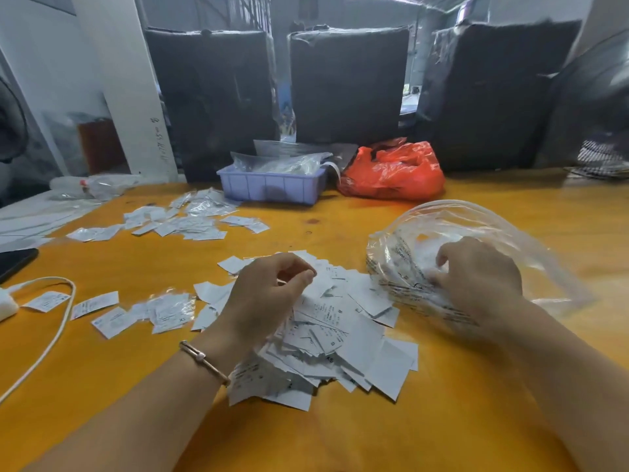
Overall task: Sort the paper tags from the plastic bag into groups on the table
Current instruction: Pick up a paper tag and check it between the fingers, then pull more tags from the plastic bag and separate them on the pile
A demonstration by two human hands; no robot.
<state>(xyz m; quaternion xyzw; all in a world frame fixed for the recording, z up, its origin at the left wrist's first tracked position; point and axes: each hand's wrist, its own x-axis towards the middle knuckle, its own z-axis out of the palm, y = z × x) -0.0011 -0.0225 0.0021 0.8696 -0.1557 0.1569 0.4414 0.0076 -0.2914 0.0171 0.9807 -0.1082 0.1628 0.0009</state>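
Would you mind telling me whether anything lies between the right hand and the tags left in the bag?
Nothing visible does: the right hand is already inside the clear bag, fingers on the tags.

A large pile of white paper tags [335, 338] is lying on the orange table [442, 420], and the left hand [265, 301] is hovering over it with fingers curled, thumb and forefinger close together, nothing visibly between them. The right hand [476, 277] is reaching into the mouth of a clear plastic bag [493, 226], its fingers curling onto the contents. Smaller groups of tags are sitting to the left [136, 311] and farther back [183, 219]. A lilac tray [272, 187] and a red bag [394, 172] are resting at the table's far edge.
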